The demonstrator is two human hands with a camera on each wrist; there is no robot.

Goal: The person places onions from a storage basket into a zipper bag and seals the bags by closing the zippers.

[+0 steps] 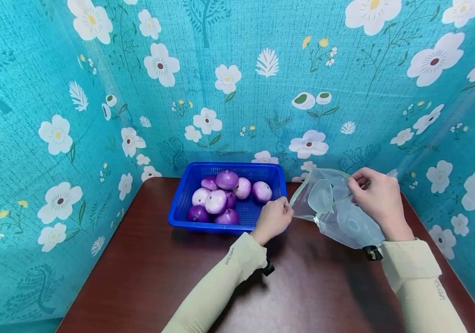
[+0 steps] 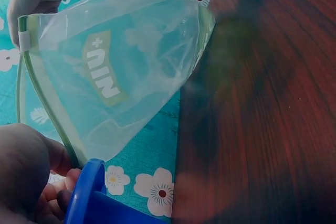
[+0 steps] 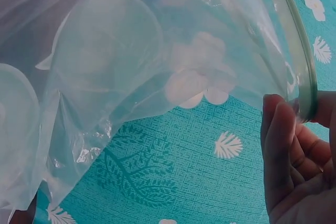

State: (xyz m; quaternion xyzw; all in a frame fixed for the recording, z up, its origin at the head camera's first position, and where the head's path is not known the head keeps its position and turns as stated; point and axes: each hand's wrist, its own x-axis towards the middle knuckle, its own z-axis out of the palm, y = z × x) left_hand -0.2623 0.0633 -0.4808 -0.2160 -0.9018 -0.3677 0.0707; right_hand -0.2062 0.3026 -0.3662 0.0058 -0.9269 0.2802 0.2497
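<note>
A clear zip-top plastic bag (image 1: 347,219) with a pale green rim hangs above the right side of the table, its mouth spread toward the basket. My right hand (image 1: 377,199) pinches one end of the rim between thumb and fingers, seen closely in the right wrist view. At the other end of the rim, my left hand (image 2: 26,169) pinches the green zip edge, close against the blue plastic basket (image 1: 208,227). A white slider (image 2: 24,40) sits on the zip near the right hand. Several purple onions (image 1: 215,201) lie in the basket.
A dark reddish-brown wooden table (image 1: 146,277) carries the basket near its back edge. Teal floral cloth (image 1: 237,115) hangs behind and along both sides. Beige sleeves (image 1: 225,282) with dark wrist devices cover the forearms.
</note>
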